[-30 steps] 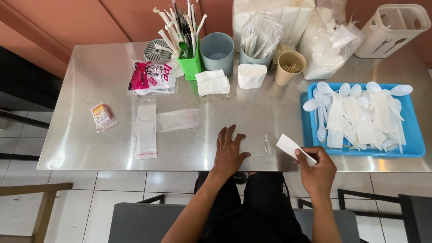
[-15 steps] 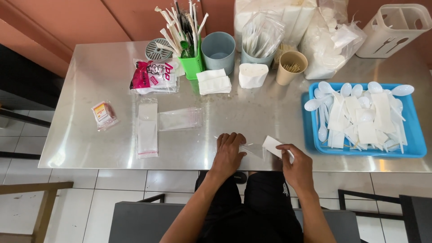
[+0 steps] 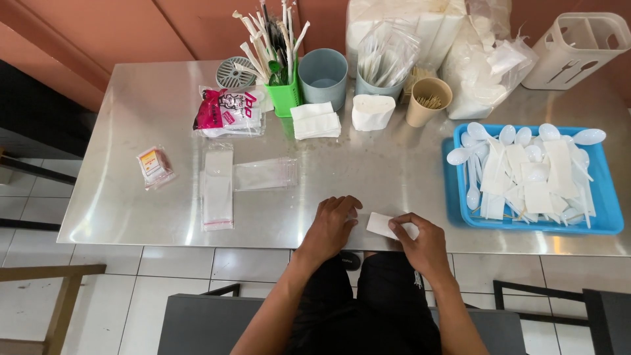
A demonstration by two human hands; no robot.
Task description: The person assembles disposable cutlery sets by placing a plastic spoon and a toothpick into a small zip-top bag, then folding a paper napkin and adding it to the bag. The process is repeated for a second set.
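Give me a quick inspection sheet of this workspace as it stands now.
Surface: bare steel table, reflective, set against a reddish wall.
Job's things: small white folded paper napkin flat near the front edge; blue plastic tray with white plastic spoons and paper packets at right.
Clutter: clear plastic sleeves, pink-and-white snack packet, green cup of wrapped straws, grey-blue tumbler, tan cup of toothpicks, white cutlery caddy.
Grips: left hand flat on the table, beside the napkin; right hand pinches the napkin's edge.
Cables: nothing seen.
Surroundings: tiled floor, dark chair frames.
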